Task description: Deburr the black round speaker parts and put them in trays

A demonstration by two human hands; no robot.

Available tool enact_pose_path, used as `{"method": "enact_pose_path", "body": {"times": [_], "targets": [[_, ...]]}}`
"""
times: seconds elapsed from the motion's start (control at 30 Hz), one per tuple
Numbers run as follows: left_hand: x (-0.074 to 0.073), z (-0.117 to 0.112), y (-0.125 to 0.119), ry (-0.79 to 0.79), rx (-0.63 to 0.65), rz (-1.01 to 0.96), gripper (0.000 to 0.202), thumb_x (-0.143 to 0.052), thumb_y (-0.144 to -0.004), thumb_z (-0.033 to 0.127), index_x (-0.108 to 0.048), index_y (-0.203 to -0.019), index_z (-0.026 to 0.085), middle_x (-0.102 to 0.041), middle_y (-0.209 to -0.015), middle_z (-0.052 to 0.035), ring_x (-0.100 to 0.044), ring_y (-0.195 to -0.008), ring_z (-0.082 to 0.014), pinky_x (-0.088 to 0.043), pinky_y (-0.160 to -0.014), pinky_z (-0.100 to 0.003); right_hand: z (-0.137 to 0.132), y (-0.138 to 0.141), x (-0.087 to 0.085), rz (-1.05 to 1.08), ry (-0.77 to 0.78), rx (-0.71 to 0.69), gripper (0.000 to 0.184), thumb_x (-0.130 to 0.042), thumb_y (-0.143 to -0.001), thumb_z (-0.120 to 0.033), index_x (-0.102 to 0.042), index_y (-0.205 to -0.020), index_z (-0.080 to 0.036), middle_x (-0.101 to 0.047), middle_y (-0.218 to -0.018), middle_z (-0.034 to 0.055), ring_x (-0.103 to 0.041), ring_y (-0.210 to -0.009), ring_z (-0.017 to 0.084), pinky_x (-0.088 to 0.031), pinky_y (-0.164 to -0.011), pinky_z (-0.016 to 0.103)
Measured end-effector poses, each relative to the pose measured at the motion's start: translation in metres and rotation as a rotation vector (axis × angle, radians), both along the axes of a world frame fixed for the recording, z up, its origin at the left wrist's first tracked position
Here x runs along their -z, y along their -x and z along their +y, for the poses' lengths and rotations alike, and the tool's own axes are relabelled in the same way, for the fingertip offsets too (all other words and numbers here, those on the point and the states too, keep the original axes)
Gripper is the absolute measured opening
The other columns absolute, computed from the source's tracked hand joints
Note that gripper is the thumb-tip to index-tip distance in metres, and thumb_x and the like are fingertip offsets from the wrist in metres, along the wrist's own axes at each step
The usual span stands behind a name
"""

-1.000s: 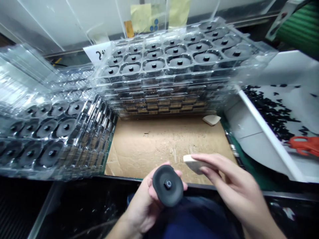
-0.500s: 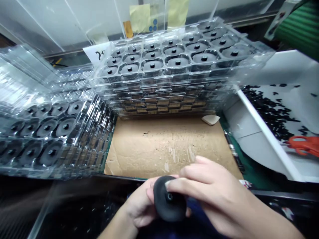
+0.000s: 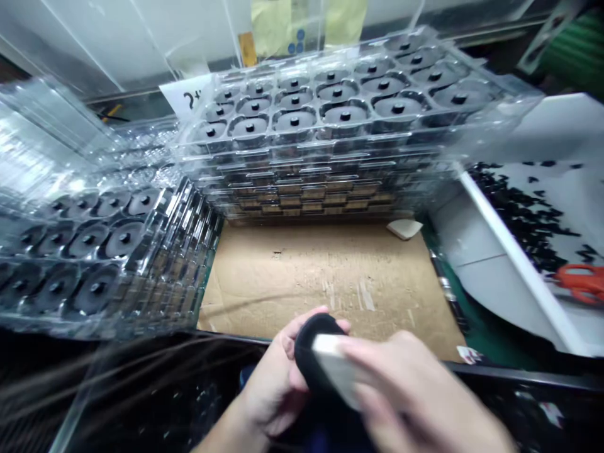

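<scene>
Gripping a black disc (image 3: 309,352), left hand (image 3: 276,390) fingers curled shut round its edge; right hand (image 3: 415,396) pinches a white block (image 3: 335,371) vs. disc face, blurred.

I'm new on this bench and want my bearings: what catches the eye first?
Stacks of clear plastic trays filled with round black discs rise at the back and left. Near the bottom edge, the left hand holds one round black disc while the right hand holds a small white block across it. At right, a white tray holds small black bits.
</scene>
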State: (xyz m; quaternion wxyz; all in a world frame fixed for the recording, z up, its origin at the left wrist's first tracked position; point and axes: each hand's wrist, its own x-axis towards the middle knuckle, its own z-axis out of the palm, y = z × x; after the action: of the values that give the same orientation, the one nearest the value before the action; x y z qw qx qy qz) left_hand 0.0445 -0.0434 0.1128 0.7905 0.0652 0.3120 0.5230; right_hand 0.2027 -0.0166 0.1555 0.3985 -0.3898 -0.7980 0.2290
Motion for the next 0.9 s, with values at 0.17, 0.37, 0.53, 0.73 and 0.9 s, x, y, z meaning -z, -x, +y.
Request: {"method": "enact_pose_path", "body": {"times": [0.17,0.37,0.53,0.73,0.9], "targets": [[-0.001,0.0,-0.002,0.013,-0.16,0.018,0.058,-0.086,-0.047,0.027,-0.067,-0.101,0.029,-0.07,-0.105,-0.0004,-0.064,-0.096,-0.0201,-0.047,-0.088,-0.029,0.006,0.028,-0.002,-0.118,0.072,-0.164,0.026,-0.045,-0.086,-0.008,-0.062,-0.103,-0.018,-0.069,-0.078,0.0016,-0.06,-0.064,0.014,-0.044,-0.062,0.029],[0.005,-0.003,-0.002,0.032,-0.156,-0.063,0.055,-0.085,-0.05,0.023,-0.069,-0.102,0.027,-0.072,-0.106,-0.0035,-0.065,-0.1,-0.0209,-0.049,-0.088,-0.027,0.011,0.033,0.0,0.025,0.017,-0.112,0.025,-0.047,-0.085,-0.009,-0.062,-0.105,-0.016,-0.071,-0.089,0.0043,-0.064,-0.073,0.015,-0.046,-0.067,0.029],[0.004,-0.004,0.003,-0.018,-0.174,-0.124,0.056,-0.085,-0.05,0.022,-0.068,-0.103,0.025,-0.072,-0.104,-0.0033,-0.067,-0.094,-0.0221,-0.053,-0.082,-0.027,0.011,-0.013,0.018,-0.067,0.325,0.038,0.018,-0.05,-0.088,-0.022,-0.064,-0.098,-0.028,-0.071,-0.089,-0.0032,-0.066,-0.075,0.013,-0.051,-0.061,0.021],[-0.008,0.002,-0.009,-0.015,-0.107,-0.159,0.054,-0.085,-0.048,0.023,-0.069,-0.1,0.026,-0.072,-0.102,-0.0023,-0.068,-0.089,-0.0198,-0.053,-0.078,-0.026,0.001,-0.021,0.018,0.041,0.323,0.299,0.019,-0.049,-0.089,-0.028,-0.062,-0.103,-0.029,-0.067,-0.097,-0.0001,-0.064,-0.083,0.015,-0.052,-0.062,0.019],[-0.005,-0.006,-0.004,0.026,-0.107,-0.057,0.053,-0.083,-0.053,0.027,-0.068,-0.104,0.026,-0.072,-0.105,-0.0034,-0.066,-0.093,-0.0151,-0.048,-0.086,-0.02,0.003,0.017,-0.004,0.057,0.026,-0.056,0.031,-0.049,-0.085,-0.011,-0.057,-0.113,-0.018,-0.068,-0.092,0.005,-0.063,-0.078,0.017,-0.048,-0.071,0.031]]}}
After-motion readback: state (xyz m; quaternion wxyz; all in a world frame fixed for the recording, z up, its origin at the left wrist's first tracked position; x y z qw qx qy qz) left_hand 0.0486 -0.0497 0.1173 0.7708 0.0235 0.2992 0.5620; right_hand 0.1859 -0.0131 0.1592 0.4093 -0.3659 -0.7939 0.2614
